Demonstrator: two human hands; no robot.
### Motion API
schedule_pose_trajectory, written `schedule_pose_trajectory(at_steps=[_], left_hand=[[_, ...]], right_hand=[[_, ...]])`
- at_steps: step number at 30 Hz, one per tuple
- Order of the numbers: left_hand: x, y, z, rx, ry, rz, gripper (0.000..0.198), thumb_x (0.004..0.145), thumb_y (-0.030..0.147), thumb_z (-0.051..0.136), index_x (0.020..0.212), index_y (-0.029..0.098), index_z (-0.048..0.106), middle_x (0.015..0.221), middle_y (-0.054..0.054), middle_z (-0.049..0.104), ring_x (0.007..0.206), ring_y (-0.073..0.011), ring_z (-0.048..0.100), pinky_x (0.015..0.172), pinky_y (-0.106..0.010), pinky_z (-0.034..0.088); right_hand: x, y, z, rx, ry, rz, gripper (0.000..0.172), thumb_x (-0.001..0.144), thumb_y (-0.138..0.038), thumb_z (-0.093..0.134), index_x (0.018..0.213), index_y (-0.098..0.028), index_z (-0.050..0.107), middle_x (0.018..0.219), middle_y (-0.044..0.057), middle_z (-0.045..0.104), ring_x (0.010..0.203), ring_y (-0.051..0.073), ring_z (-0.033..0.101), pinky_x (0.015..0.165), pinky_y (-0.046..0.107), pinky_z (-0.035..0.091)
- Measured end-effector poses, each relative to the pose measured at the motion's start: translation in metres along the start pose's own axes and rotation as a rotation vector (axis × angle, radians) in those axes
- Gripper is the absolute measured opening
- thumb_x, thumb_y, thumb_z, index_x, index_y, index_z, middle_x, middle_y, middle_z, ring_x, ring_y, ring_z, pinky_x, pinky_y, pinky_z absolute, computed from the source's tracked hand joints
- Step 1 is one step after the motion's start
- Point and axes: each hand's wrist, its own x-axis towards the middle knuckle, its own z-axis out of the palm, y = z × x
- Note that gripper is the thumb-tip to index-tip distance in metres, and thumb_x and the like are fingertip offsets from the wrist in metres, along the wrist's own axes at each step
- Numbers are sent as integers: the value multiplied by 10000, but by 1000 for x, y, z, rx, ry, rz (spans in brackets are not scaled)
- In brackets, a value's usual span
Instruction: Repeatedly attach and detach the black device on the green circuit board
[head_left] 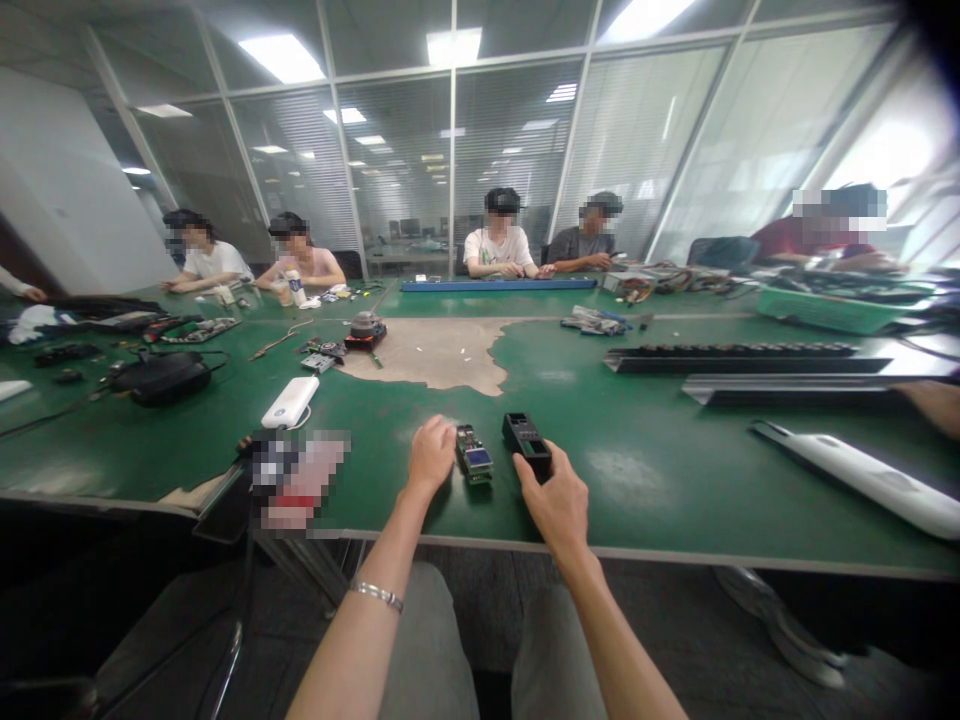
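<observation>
My left hand rests on the green table with its fingers curled in, right beside a small circuit board with a blue screen. I cannot make out anything inside that hand. My right hand grips the near end of a small black casing that lies on the table just right of the board. A silver bracelet sits on my left wrist.
A white power bank and a black pouch lie to the left. Long black and white housings lie to the right. Several people sit along the far side among cables, tools and a green tray.
</observation>
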Motion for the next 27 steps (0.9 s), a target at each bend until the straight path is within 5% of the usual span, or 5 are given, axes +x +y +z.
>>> schedule_pose_trajectory(at_steps=[8,18,27], left_hand=[[0,2,0,35,-50,-12,393,938,333,349,982,190,712,1314,-103,564,1236,-207,498,1105,-413,313],[0,1,0,16,-25,-4,355,926,319,389,1066,180,685,1295,-109,577,1261,-209,472,1105,-405,312],[-1,3,-1,23,-27,-17,347,924,327,393,1034,193,693,1300,-97,574,1258,-207,474,1106,-404,309]], right_hand=[[-2,5,5,-52,-55,-5,513,818,-490,514,1214,-163,518,1052,115,638,985,275,559,831,375,435],[-5,8,10,-144,-16,-43,773,772,-554,554,1331,-41,408,1249,199,542,1158,315,462,970,407,387],[-4,8,8,-133,-11,-38,630,792,-581,524,1223,-121,519,1099,143,620,1054,282,507,907,383,407]])
